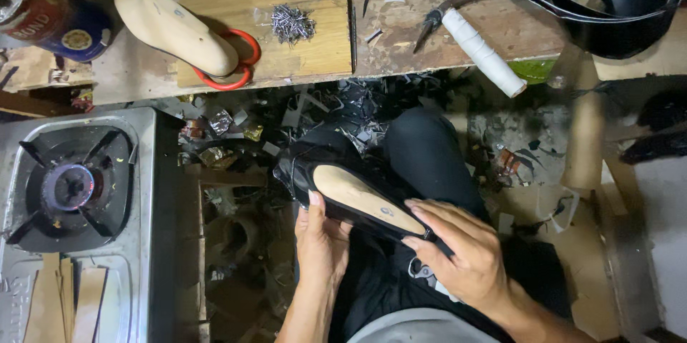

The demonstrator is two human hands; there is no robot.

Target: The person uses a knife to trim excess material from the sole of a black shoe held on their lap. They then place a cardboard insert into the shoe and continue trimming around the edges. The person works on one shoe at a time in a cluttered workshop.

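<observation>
Left hand (320, 237) is gripping the near edge of a black shoe (358, 198) with a tan sole, lying sole-up across the person's lap. Right hand (465, 253) is closing over the shoe's heel end, fingers curled on it. Left, a gas stove (71, 189) is burning. Beyond, a bench (429, 35) is carrying a wooden shoe form (175, 28), loose nails (292, 22) and a white roll (483, 53).

Both hands (322, 239) (465, 257) in curled grip
</observation>
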